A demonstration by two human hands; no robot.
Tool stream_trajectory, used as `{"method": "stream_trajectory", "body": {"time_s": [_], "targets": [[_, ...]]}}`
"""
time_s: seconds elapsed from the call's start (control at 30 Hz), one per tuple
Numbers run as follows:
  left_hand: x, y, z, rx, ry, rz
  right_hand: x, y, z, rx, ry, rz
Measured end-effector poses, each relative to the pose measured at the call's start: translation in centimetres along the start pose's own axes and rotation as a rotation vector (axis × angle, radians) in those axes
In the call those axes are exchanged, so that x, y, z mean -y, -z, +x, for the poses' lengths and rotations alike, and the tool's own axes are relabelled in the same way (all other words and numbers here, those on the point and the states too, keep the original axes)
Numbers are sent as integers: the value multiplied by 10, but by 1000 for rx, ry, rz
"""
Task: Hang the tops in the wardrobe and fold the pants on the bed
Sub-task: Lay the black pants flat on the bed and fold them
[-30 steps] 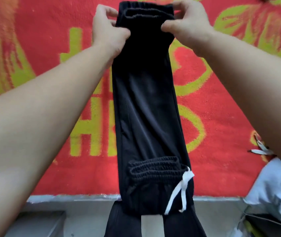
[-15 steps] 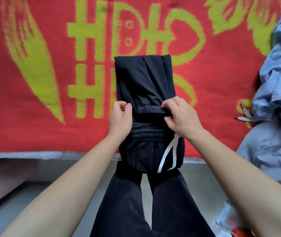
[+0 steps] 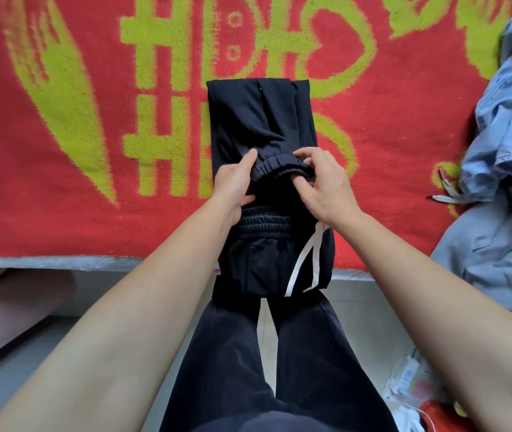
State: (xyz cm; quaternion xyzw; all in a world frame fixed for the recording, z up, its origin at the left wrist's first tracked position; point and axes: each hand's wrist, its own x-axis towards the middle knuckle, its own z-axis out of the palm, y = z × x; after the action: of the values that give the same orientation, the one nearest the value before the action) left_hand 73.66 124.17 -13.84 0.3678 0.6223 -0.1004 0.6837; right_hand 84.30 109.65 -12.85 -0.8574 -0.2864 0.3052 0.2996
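Black pants (image 3: pixel 261 120) lie folded in half on the bed (image 3: pixel 61 188), which is covered by a red blanket with yellow-green patterns. The elastic cuffs are doubled back just above the waistband, whose white drawstring (image 3: pixel 306 260) hangs over the bed edge. My left hand (image 3: pixel 236 182) holds the left end of the cuffs, thumb on top. My right hand (image 3: pixel 323 185) pinches the right end of the cuffs with curled fingers.
A pile of light blue denim and grey clothes (image 3: pixel 504 157) lies on the bed at the right. The grey bed edge (image 3: pixel 45 263) runs across below the blanket. My legs in dark trousers stand against it. Plastic packets (image 3: pixel 410 388) lie on the floor at the lower right.
Both hands carried the cuffs from the far end of the stretched pants back towards the waistband, folding the pants in half. Since half a second ago the hands shifted slightly on the cuffs.
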Motion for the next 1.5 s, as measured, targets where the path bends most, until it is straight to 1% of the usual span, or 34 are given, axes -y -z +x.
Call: {"method": "stream_trajectory", "body": {"time_s": [0.07, 0.1, 0.13, 0.2, 0.23, 0.27, 0.3, 0.33, 0.37, 0.4, 0.43, 0.47, 0.5, 0.53, 0.57, 0.63, 0.67, 0.7, 0.73, 0.77, 0.8, 0.83, 0.87, 0.9, 0.97, 1.0, 1.1, 1.13, 1.2, 1.27, 1.3, 1.43, 1.5], "targets": [[-4, 0, -4, 92, 89, -164, 2, -5, 3, -46, -67, 70], [-5, -2, -4, 104, 79, -229, 3, -6, 3, -69, -64, 86], [-6, -4, -5, 80, 35, -256, 4, -6, 1, -98, -26, 73], [-5, -10, -8, -59, -133, -235, 3, -5, -3, -191, 136, -47], [-2, -10, -10, -146, -245, -192, 1, -3, -6, -231, 230, -123], [3, -8, -12, -239, -366, -92, -3, -2, -9, -234, 311, -195], [10, -4, -13, -318, -468, 89, -8, -1, -11, -168, 365, -268], [18, 2, -12, -367, -505, 334, -13, -1, -12, -27, 378, -357], [27, 7, -9, -366, -459, 569, -17, -3, -13, 175, 339, -456], [35, 13, -4, -318, -350, 737, -19, -4, -14, 396, 259, -531], [39, 19, 1, -262, -233, 804, -19, -5, -12, 559, 162, -545], [40, 23, 7, -232, -153, 783, -17, -4, -7, 634, 69, -502], [36, 26, 12, -240, -110, 721, -12, -1, 0, 634, -10, -413], [30, 28, 17, -274, -107, 661, -7, 1, 9, 582, -71, -319], [22, 29, 21, -325, -140, 625, -3, 3, 19, 480, -112, -250], [3, 32, 29, -441, -247, 522, 0, 7, 41, 184, -204, -159], [-8, 32, 34, -486, -292, 435, 0, 9, 54, 35, -281, -98], [-20, 30, 39, -504, -317, 339, 1, 10, 67, -72, -371, -23], [-32, 27, 45, -498, -324, 252, 2, 10, 80, -129, -452, 44], [-43, 24, 51, -473, -316, 184, 4, 9, 94, -132, -505, 85], [-54, 21, 57, -435, -310, 151, 5, 8, 105, -100, -535, 88], [-62, 19, 63, -395, -309, 154, 7, 6, 115, -74, -551, 69], [-67, 16, 70, -365, -318, 176, 9, 4, 121, -89, -551, 28], [-71, 14, 76, -354, -330, 210, 12, 3, 126, -150, -530, -19], [-74, 10, 83, -390, -376, 259, 18, 1, 132, -283, -437, -106], [-73, 9, 85, -414, -417, 260, 21, 0, 135, -271, -421, -140], [-68, 7, 85, -433, -483, 223, 29, -6, 141, -54, -505, -156], [-66, 8, 86, -443, -487, 210, 29, -7, 143, -25, -523, -132], [-66, 11, 87, -476, -466, 174, 25, -5, 145, -63, -551, -118], [-70, 10, 87, -481, -441, 183, 19, -1, 142, -120, -618, -176], [-71, 9, 87, -477, -434, 208, 17, 0, 140, -121, -640, -204], [-74, 5, 85, -454, -400, 206, 12, 0, 137, -118, -622, -246], [-74, 8, 81, -396, -351, 171, 8, 4, 139, -157, -615, -178]]}}
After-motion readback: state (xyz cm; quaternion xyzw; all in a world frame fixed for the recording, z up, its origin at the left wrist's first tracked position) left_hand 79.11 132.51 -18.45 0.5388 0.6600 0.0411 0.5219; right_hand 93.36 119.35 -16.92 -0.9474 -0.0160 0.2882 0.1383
